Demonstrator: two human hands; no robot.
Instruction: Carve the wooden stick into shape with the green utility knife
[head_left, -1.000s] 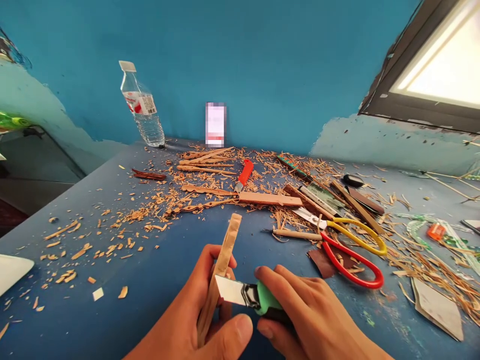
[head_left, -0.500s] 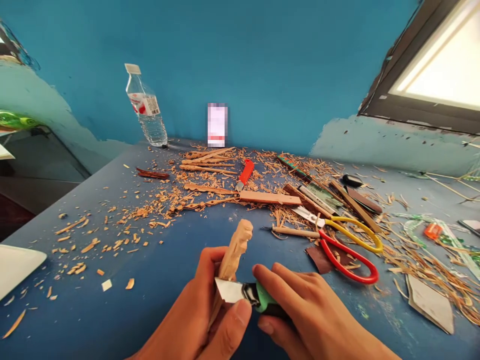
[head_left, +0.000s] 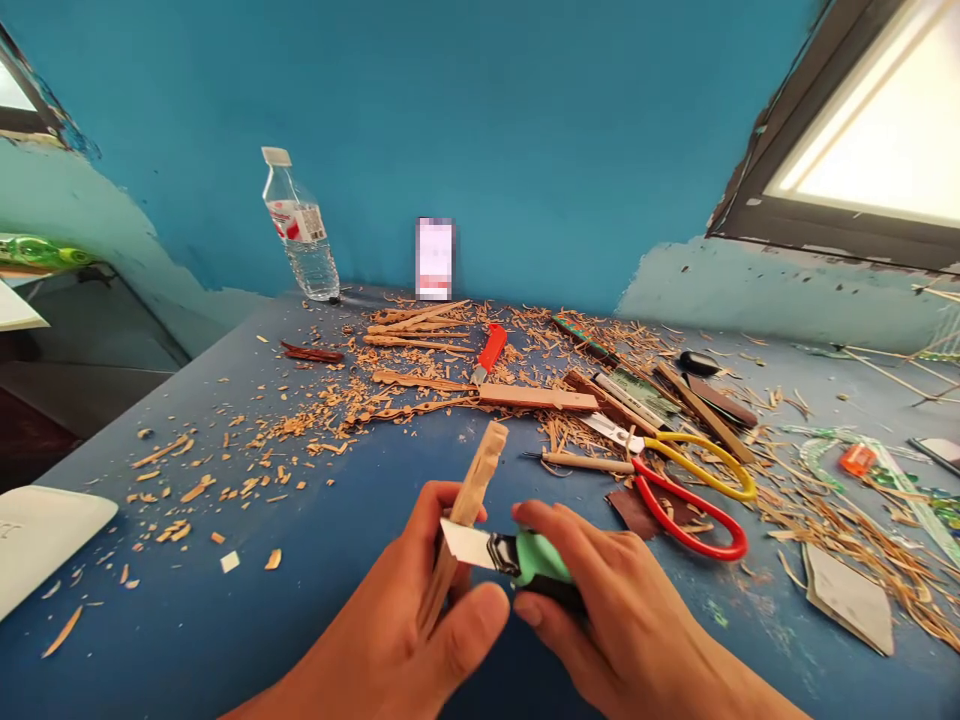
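My left hand (head_left: 420, 610) is closed around a carved wooden stick (head_left: 480, 475), held tilted with its notched end pointing up and away. In my right hand (head_left: 600, 600) is a utility knife (head_left: 541, 562) with a green and black handle. Its wide blade (head_left: 469, 543) lies across the stick just above my left thumb, and seems to touch the wood. The lower part of the stick is partly hidden by my left fingers and palm.
Wood shavings cover much of the blue table (head_left: 300, 600). Scissors (head_left: 694, 490) with red and yellow handles lie right, near a wooden block (head_left: 538, 398) and a red cutter (head_left: 491, 350). Behind stand a water bottle (head_left: 306, 240) and a phone (head_left: 435, 260). A white object (head_left: 52, 540) lies left.
The stick has turned in my left hand, showing a narrower side. The knife blade sits slightly higher, and my left thumb has moved off the blade. The view has shifted slightly.
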